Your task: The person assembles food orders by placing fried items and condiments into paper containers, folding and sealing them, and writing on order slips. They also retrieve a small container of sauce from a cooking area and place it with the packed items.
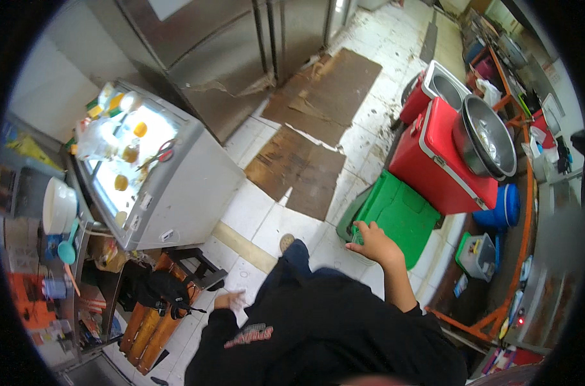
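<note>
My right hand (377, 244) is raised beside the green lid (403, 212) of a bin, fingers spread; a thin, clear, ringed item (357, 239) shows by its fingertips, and I cannot tell whether the hand holds it. My left hand (232, 300) hangs low near my hip, blurred, its fingers apart and nothing seen in it. Left of it, a black bag (164, 292) lies on a wooden slatted bench (150, 333). A white chest freezer (196, 193) with a lit glass top stands ahead on the left, bearing red-handled scissors (164, 152) and yellow-orange items (140, 129).
Red cooler boxes (423, 159) stand at right, one with steel bowls (485, 137) on top. Flattened cardboard (297, 169) covers part of the tiled floor before a steel refrigerator (220, 62). An orange-framed rack (526, 231) runs along the right. A teal ladle (68, 248) lies at left.
</note>
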Available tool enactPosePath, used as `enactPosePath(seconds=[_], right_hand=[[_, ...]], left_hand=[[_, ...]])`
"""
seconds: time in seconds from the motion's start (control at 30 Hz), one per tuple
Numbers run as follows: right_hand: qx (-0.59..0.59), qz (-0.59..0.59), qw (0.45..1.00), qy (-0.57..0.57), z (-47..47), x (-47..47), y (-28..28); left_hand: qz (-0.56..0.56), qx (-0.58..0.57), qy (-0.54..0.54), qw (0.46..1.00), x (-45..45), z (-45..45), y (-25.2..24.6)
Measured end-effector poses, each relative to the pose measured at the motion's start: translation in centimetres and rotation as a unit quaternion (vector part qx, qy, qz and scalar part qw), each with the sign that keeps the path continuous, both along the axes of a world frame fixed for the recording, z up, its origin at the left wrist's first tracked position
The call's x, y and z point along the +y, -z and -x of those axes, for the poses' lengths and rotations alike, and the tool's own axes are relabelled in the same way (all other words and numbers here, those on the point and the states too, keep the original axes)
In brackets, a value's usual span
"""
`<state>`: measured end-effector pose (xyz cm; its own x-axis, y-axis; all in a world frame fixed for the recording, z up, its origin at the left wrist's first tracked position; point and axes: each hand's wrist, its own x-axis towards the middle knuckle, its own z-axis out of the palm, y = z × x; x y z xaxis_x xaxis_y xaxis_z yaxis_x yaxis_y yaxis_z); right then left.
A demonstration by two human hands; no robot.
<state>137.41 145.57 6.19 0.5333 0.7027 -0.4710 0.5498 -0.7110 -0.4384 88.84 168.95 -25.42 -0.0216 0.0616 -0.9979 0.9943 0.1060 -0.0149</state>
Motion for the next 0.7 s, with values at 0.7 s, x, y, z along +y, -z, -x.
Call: enactPosePath(seconds=[0.7], right_hand=[[-0.055, 0.008, 0.997, -0.045, -42.1, 22.1, 2.8]], left_hand=[[-0.025, -0.201, 0.019, 0.979, 30.9, -58.4, -3.8]])
